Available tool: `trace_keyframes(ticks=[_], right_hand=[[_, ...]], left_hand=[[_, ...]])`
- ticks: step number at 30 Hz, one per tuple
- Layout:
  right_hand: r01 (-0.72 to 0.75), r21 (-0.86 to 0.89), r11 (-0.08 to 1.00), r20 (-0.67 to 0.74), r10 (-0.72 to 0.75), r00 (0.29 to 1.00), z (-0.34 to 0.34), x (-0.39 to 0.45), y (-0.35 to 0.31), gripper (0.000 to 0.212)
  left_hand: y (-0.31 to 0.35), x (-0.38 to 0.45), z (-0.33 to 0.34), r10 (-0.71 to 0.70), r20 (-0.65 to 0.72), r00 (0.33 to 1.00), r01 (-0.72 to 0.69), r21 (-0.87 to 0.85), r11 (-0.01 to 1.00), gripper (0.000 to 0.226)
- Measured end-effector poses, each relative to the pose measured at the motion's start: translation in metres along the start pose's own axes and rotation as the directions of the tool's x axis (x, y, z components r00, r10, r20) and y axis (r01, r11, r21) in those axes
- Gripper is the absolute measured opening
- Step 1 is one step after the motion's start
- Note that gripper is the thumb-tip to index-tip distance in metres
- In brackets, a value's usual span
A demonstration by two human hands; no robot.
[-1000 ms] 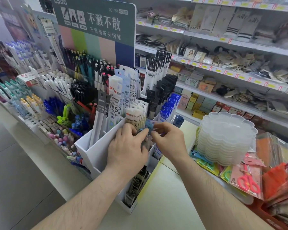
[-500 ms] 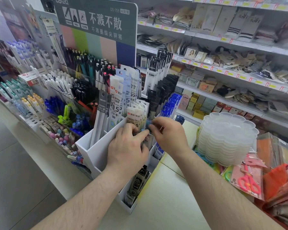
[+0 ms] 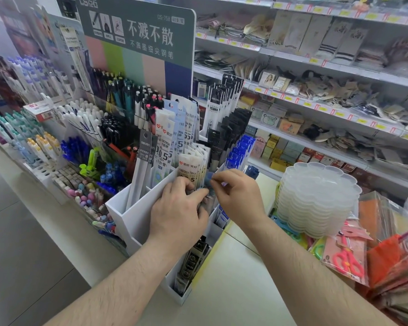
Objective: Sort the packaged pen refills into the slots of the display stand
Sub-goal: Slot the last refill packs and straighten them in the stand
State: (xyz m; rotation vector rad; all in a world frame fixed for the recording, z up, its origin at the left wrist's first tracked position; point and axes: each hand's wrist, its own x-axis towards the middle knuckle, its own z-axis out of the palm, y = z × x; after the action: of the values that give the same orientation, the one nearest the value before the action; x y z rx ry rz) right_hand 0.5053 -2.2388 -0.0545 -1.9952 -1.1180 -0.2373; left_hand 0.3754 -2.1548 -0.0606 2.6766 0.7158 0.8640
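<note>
White display stand (image 3: 137, 215) centre stage: left hand (image 3: 178, 214) grips refill packs (image 3: 193, 167) in a slot, right hand (image 3: 237, 196) pinching a blue-topped pack (image 3: 208, 178) beside them.

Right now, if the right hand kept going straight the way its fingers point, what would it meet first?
Probably the left hand's fingertips. The right hand points left, pinching a small blue packet beside the refill packs; depth is unclear.

Both hands are at the white display stand (image 3: 137, 215). The left hand (image 3: 178, 214) holds a bunch of refill packs (image 3: 193, 165) in a slot, while the right hand (image 3: 239, 196) pinches a small blue pack (image 3: 209, 178) (partly hidden) beside them.
</note>
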Motion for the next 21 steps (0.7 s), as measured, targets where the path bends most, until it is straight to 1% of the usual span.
trace_keyframes(ticks=[4,7,8,10,12,14,17,21], right_hand=[[0.08,-0.01,0.997,-0.004,-0.08,0.997,0.002,-0.008,0.002,0.005],[0.078,-0.022,0.997,0.033,-0.078,0.996,0.001,-0.011,0.003,0.011],[0.042,-0.015,0.999,0.05,-0.041,0.998,0.001,-0.012,0.003,0.015],[-0.118,0.054,0.992,0.105,0.112,0.988,0.0,-0.012,0.003,0.023],[-0.278,0.158,0.947,0.15,0.256,0.955,0.001,-0.012,0.002,0.031],[-0.374,0.235,0.897,0.195,0.334,0.922,0.004,-0.012,0.002,0.035],[-0.433,0.274,0.859,0.242,0.374,0.895,0.007,-0.011,0.004,0.023],[-0.392,0.238,0.889,0.307,0.314,0.898,0.011,-0.013,0.006,0.017]], left_hand=[[0.002,0.001,-0.001,0.001,-0.003,1.0,-0.001,-0.014,1.0,0.031],[0.002,0.001,-0.002,-0.006,0.0,1.0,0.006,-0.02,1.0,0.026],[0.001,0.0,-0.003,-0.007,0.002,1.0,0.007,-0.02,1.0,0.026],[0.002,0.0,-0.003,-0.003,0.004,1.0,0.003,-0.021,1.0,0.026],[0.002,0.001,-0.003,0.001,0.007,1.0,-0.001,-0.015,1.0,0.025],[0.003,0.001,-0.003,-0.004,0.008,1.0,0.004,-0.014,1.0,0.025],[0.002,0.001,-0.003,-0.006,0.012,1.0,0.006,-0.007,1.0,0.025],[0.002,0.001,-0.002,-0.001,0.015,1.0,0.001,0.0,1.0,0.026]])
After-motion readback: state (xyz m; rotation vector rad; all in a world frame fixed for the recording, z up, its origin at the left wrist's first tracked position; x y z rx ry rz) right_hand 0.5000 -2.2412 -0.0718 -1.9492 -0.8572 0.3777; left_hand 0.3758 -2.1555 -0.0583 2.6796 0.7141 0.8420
